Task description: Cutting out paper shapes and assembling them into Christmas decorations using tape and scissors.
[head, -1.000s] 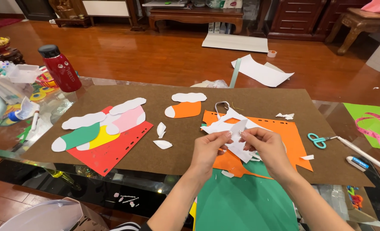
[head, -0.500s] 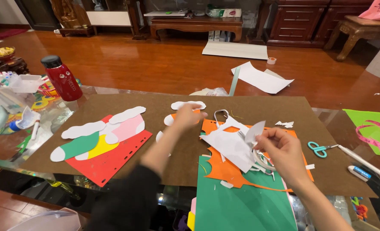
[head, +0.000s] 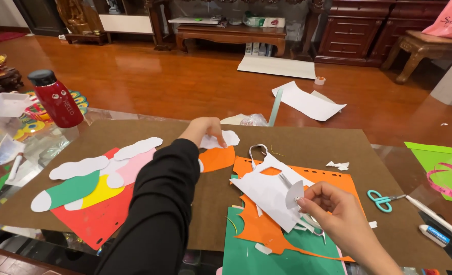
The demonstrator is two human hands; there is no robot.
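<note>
A small white cloud-shaped paper cutout point(head: 225, 139) lies at the far middle of the brown cardboard sheet point(head: 312, 147), touching the top of an orange paper sock shape point(head: 216, 158). The left hand point(head: 203, 130), in a black sleeve, reaches across and rests on this cutout, its fingertips bent down and pressed together on the paper's edge. Nearer the person, the right hand point(head: 333, 214) pinches a small white petal-shaped paper piece point(head: 293, 193) between thumb and forefinger, above a ragged white paper offcut point(head: 266, 192) and orange scrap paper point(head: 271, 229) on a green sheet point(head: 266, 257). Teal-handled scissors point(head: 381, 199) lie to the right. Farther left sit coloured paper socks point(head: 91, 186) with white cuffs and a red bottle point(head: 57, 101).
</note>
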